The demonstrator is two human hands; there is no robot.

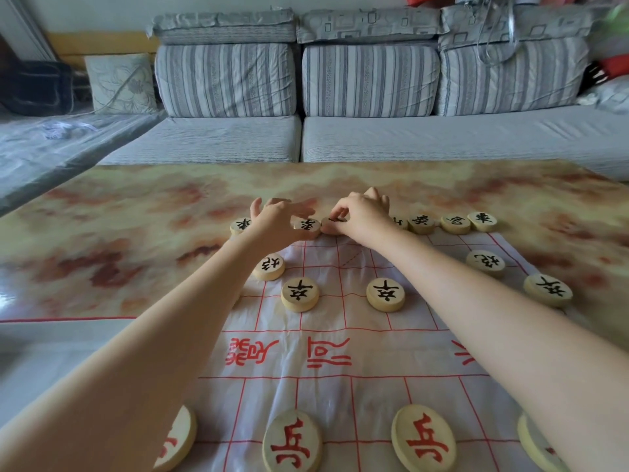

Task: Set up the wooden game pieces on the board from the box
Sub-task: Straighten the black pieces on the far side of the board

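A white cloth board (340, 338) with a red grid lies on the table. Round wooden pieces with black characters stand along its far row (455, 223), with more in the rows nearer me (300, 294) (386, 294). Red-lettered pieces (292, 444) (423, 437) line the near edge. My left hand (272, 218) pinches a black-lettered piece (307, 225) in the far row. Beside it, my right hand (362, 212) pinches another wooden piece (329, 223) between thumb and forefinger; its face is hidden. The two pieces almost touch. No box is in view.
The board sits on a glossy marbled orange tabletop (119, 233), whose left edge runs near the bottom left. Behind the table stands a grey striped sofa (367, 131) with back cushions and a flowered pillow (121, 83).
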